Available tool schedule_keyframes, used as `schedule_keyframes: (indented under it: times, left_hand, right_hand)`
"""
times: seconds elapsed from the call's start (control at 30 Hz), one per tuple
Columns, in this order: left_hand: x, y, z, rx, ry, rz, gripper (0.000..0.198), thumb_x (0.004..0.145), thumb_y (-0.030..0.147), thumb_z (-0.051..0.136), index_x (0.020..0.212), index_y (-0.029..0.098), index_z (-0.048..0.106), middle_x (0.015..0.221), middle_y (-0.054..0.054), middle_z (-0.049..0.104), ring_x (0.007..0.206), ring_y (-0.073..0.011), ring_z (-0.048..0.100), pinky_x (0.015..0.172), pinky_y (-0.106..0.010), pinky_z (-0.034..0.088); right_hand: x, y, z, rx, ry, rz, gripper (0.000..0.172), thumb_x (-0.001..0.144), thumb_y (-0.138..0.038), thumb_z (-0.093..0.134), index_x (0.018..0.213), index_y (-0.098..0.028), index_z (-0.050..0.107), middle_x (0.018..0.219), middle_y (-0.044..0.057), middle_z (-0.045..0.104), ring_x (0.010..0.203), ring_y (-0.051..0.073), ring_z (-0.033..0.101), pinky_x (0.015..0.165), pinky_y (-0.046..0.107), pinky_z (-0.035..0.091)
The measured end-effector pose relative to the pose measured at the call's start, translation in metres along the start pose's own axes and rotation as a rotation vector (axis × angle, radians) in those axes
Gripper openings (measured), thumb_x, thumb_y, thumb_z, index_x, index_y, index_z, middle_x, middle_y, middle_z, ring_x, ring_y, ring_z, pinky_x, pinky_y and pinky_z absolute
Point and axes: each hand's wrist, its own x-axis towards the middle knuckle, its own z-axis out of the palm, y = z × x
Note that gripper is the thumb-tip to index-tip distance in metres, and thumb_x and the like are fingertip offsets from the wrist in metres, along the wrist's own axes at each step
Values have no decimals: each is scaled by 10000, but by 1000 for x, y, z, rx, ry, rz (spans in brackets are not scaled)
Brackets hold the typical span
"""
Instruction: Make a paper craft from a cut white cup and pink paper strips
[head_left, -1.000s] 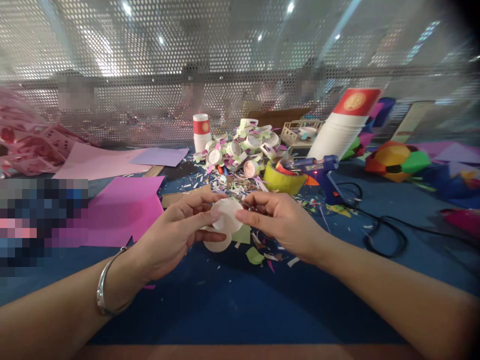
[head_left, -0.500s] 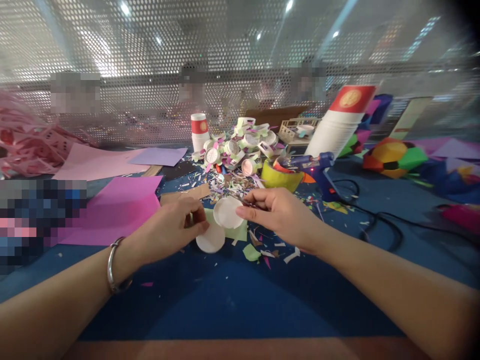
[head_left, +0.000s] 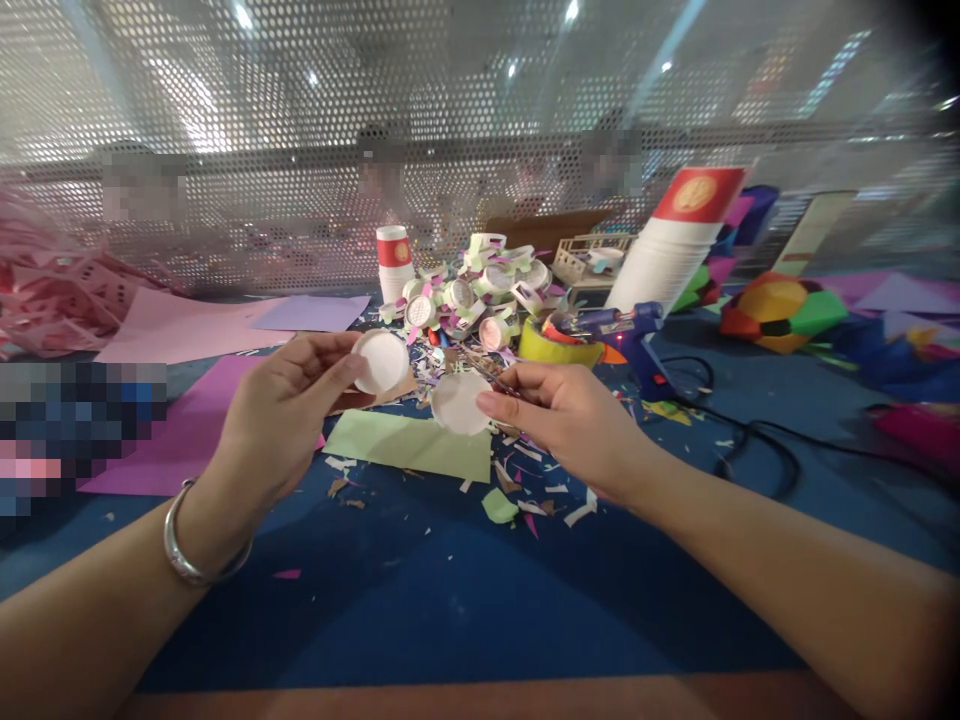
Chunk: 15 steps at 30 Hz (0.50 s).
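Observation:
My left hand [head_left: 281, 405], with a silver bangle at the wrist, pinches a round white paper disc [head_left: 381, 362] that seems to have a raised rim. A second white disc [head_left: 459, 403], flatter looking, is held between the thumb and fingers of my right hand [head_left: 562, 415]. Some thin dark object [head_left: 491, 377] also sticks out of the right fingers, too small to make out. Both discs are raised above the table, apart from each other. Below them lies a light green paper strip [head_left: 412, 445] among paper scraps.
Behind my hands is a heap of decorated cup pieces [head_left: 480, 290]. A blue glue gun [head_left: 637, 345] with a black cord stands by a yellow-green bowl-shaped piece [head_left: 555, 345]. Stacked paper cups [head_left: 664, 255] lean at the right; purple paper [head_left: 180, 430] lies left.
My left hand has moved up and left, drawing its disc away from the right hand's disc. More of the green strip shows. The right hand has risen only slightly.

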Motion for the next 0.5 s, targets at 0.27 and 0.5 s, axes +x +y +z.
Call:
schedule_keyframes:
  times: [0.27, 0.5]
  left_hand:
    - [-20, 1, 23, -121, -262, -248, 175, 872, 337, 685, 906, 166, 665, 827, -19, 665, 735, -140, 584, 680, -251, 475]
    - [-26, -3, 29, -224, -311, -286, 165, 947, 358, 586, 941, 193, 571, 910, -16, 630, 810, -137, 570, 698, -244, 528]
  right_hand:
    - [-1, 1, 9, 75, -91, 44, 296, 823, -450, 710, 778, -169, 630, 634, -34, 529, 538, 88, 422, 478, 238, 295]
    - [-1, 0, 17, 118, -102, 30, 319, 799, -461, 730, 747, -168, 616, 602, -55, 485, 508, 75, 391, 450, 230, 273]
